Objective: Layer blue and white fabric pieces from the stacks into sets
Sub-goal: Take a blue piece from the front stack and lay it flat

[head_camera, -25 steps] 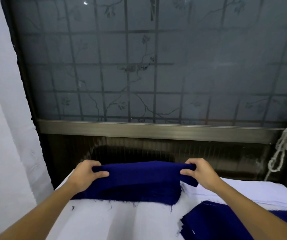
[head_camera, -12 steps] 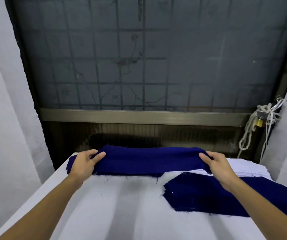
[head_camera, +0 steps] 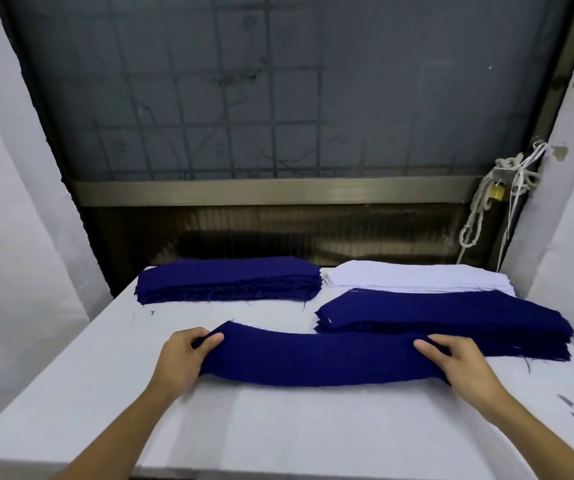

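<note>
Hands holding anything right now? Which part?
Yes: one blue fabric piece, held by its two short ends, the left hand on the left end and the right hand on the right.

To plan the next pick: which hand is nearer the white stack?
Right. The right hand grips the blue piece in front of the white stack; the left hand grips the other end, farther away.
</note>
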Demonstrator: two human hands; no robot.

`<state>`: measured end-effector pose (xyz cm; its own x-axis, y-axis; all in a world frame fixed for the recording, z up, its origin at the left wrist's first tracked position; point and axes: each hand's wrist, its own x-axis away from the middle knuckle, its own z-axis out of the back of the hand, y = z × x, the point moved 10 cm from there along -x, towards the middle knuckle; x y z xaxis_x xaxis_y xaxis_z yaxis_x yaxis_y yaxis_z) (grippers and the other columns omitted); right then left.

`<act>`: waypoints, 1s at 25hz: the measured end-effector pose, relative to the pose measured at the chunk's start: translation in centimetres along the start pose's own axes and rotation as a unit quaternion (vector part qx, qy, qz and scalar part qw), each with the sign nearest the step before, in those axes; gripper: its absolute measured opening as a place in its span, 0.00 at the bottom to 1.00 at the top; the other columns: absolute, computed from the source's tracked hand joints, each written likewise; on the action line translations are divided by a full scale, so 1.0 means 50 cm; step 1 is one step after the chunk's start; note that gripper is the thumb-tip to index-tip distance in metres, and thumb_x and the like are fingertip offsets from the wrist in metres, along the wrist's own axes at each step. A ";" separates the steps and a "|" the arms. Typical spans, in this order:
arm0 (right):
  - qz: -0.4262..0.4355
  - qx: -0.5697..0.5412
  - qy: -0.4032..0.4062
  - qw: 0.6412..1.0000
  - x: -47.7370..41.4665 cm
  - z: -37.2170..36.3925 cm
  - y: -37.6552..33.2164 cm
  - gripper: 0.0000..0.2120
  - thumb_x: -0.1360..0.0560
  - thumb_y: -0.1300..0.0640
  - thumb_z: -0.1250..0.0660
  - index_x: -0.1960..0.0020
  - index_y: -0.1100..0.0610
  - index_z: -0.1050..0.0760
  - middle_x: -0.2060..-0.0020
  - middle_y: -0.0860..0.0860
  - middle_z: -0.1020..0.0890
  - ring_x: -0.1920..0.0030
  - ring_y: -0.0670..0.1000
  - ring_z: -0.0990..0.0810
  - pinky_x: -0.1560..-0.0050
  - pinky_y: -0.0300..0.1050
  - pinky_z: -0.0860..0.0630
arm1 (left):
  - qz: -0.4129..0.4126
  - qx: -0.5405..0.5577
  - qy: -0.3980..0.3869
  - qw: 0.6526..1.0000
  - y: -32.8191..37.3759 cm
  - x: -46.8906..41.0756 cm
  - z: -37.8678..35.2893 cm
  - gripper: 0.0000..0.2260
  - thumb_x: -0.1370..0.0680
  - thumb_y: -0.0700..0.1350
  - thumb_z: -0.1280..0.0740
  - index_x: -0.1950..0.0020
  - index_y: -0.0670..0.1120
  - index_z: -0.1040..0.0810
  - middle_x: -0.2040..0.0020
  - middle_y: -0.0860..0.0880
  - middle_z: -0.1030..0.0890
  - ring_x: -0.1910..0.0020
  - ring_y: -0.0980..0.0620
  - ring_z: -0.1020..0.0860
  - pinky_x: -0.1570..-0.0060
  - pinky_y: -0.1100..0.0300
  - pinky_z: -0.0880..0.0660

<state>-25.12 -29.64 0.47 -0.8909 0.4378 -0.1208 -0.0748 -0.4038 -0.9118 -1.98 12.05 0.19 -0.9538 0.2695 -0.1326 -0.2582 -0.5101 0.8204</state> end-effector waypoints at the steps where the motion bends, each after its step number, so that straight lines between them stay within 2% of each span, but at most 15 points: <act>1: 0.000 0.003 -0.005 1.000 0.014 -0.006 0.013 0.11 0.19 0.54 0.33 0.57 0.50 0.14 0.58 0.49 0.12 0.57 0.48 0.13 0.58 0.34 0.22 | 0.002 -0.010 -0.004 1.000 -0.010 0.011 -0.008 0.14 0.19 0.53 0.30 0.61 0.48 0.17 0.64 0.53 0.16 0.65 0.56 0.20 0.61 0.60 0.26; 5: -0.027 0.023 0.037 0.999 0.038 -0.001 0.071 0.06 0.23 0.57 0.27 0.53 0.47 0.15 0.53 0.44 0.13 0.49 0.45 0.15 0.52 0.40 0.20 | 0.007 -0.060 0.019 0.998 -0.063 0.048 -0.013 0.17 0.20 0.53 0.30 0.67 0.49 0.23 0.69 0.54 0.21 0.70 0.57 0.26 0.65 0.58 0.31; 7: -0.027 0.081 0.077 0.993 0.048 0.007 0.081 0.09 0.24 0.59 0.26 0.51 0.44 0.17 0.51 0.38 0.15 0.46 0.40 0.18 0.52 0.36 0.23 | -0.026 -0.112 0.042 0.992 -0.064 0.064 -0.009 0.17 0.21 0.52 0.30 0.68 0.51 0.26 0.69 0.54 0.23 0.68 0.56 0.25 0.65 0.58 0.32; 9: -0.021 0.137 0.090 0.986 0.054 0.005 0.076 0.11 0.24 0.59 0.26 0.50 0.42 0.19 0.50 0.38 0.16 0.47 0.41 0.20 0.52 0.41 0.23 | -0.047 -0.125 0.054 0.990 -0.058 0.069 -0.007 0.17 0.21 0.51 0.29 0.68 0.51 0.27 0.67 0.53 0.23 0.65 0.55 0.24 0.65 0.58 0.31; 12: -0.005 0.195 0.098 0.976 0.058 0.004 0.064 0.12 0.24 0.60 0.27 0.50 0.41 0.20 0.58 0.44 0.17 0.53 0.45 0.20 0.57 0.46 0.23 | -0.046 -0.122 0.063 0.989 -0.058 0.066 -0.005 0.14 0.21 0.48 0.29 0.66 0.50 0.26 0.63 0.53 0.23 0.62 0.54 0.24 0.63 0.58 0.31; 14: 0.004 0.220 0.103 0.970 0.059 0.003 0.057 0.11 0.23 0.61 0.28 0.51 0.43 0.20 0.60 0.42 0.18 0.55 0.44 0.20 0.60 0.43 0.25 | -0.048 -0.127 0.066 0.988 -0.061 0.066 -0.004 0.13 0.21 0.48 0.28 0.65 0.50 0.26 0.62 0.53 0.23 0.61 0.54 0.24 0.62 0.58 0.31; 16: 0.011 0.226 0.107 0.968 0.061 0.000 0.053 0.10 0.22 0.61 0.29 0.52 0.46 0.19 0.57 0.40 0.18 0.54 0.42 0.20 0.59 0.41 0.26 | -0.044 -0.117 0.067 0.990 -0.065 0.067 -0.003 0.13 0.21 0.47 0.29 0.64 0.49 0.26 0.62 0.52 0.22 0.60 0.53 0.24 0.61 0.58 0.30; 19: 0.015 0.226 0.115 0.967 0.059 0.003 0.053 0.11 0.22 0.63 0.30 0.54 0.47 0.19 0.54 0.41 0.18 0.53 0.42 0.20 0.56 0.42 0.25 | -0.028 -0.100 0.067 0.992 -0.071 0.067 -0.003 0.15 0.20 0.46 0.30 0.65 0.47 0.28 0.63 0.51 0.23 0.61 0.51 0.25 0.62 0.57 0.31; 25: 0.015 0.242 0.128 0.962 0.061 0.007 0.056 0.14 0.23 0.66 0.31 0.57 0.46 0.20 0.57 0.42 0.19 0.55 0.43 0.20 0.58 0.39 0.27 | -0.022 -0.112 0.078 0.990 -0.067 0.070 0.000 0.14 0.23 0.41 0.27 0.66 0.46 0.29 0.64 0.50 0.24 0.63 0.50 0.25 0.64 0.57 0.31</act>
<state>-28.19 -29.71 -2.32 -0.7603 0.5796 -0.2932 -0.3065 -0.7181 -0.6248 -4.48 14.71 -3.02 -0.9482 0.1762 -0.2642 -0.3119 -0.6732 0.6704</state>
